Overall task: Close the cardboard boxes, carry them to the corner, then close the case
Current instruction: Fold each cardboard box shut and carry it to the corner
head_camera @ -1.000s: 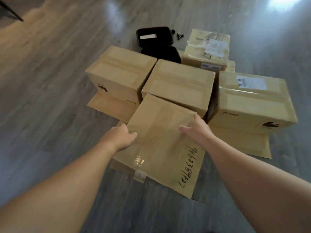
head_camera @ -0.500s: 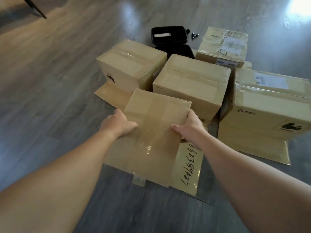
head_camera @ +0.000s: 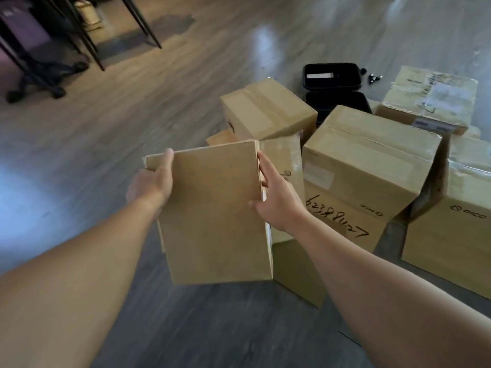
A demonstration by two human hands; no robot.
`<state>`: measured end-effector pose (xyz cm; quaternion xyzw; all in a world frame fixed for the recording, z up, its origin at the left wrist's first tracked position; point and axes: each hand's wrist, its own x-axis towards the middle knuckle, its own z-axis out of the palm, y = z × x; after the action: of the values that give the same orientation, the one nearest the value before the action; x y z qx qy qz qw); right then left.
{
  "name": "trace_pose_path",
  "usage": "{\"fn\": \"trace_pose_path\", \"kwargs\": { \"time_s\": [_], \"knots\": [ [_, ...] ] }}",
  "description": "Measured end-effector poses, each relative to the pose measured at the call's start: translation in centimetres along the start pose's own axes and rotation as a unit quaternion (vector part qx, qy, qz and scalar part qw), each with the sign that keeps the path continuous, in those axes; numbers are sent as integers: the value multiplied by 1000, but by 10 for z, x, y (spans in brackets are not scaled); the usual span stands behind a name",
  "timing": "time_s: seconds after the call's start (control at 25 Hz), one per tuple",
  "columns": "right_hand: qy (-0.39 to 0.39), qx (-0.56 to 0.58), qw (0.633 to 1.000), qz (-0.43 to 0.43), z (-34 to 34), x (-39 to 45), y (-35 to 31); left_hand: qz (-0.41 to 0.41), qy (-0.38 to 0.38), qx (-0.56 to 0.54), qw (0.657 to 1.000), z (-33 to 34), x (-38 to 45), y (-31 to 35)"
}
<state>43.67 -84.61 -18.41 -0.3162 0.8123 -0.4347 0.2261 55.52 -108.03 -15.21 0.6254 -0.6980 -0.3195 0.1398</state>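
both hands grip the tilted cardboard box.

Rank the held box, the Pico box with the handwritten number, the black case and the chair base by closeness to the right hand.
1. Held box, gripped by right hand.
2. Pico box, just right.
3. Black case, beyond the boxes.
4. Chair base, far left.

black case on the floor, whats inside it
The black case lies open behind the cardboard boxes. A pale rectangular strip shows in its far half. The near half looks dark, partly hidden by boxes; its contents cannot be told.
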Motion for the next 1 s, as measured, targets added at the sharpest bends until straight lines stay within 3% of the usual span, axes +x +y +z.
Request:
{"fn": "trace_pose_path", "kwargs": {
  "time_s": [0.16,0.24,0.36,0.48,0.72,0.84,1.0],
  "knots": [
    [34,202,977,-54,18,10,-13,-28,50,-110,992,-21,7,11],
    [73,261,962,-38,24,16,-14,-12,41,-159,986,-17,6,4],
    [137,212,968,6,35,20,-9,35,24,-200,979,-8,7,-20],
    [125,211,969,14,44,23,-3,53,42,-216,974,-6,10,-40],
    [87,235,967,-51,79,11,-22,43,126,-157,979,-21,22,-63],
    [103,179,973,-103,96,1,-35,85,117,-105,984,-30,30,-71],
    [93,175,976,-93,111,-12,-40,158,124,34,979,-43,25,-89]
  ]
}}
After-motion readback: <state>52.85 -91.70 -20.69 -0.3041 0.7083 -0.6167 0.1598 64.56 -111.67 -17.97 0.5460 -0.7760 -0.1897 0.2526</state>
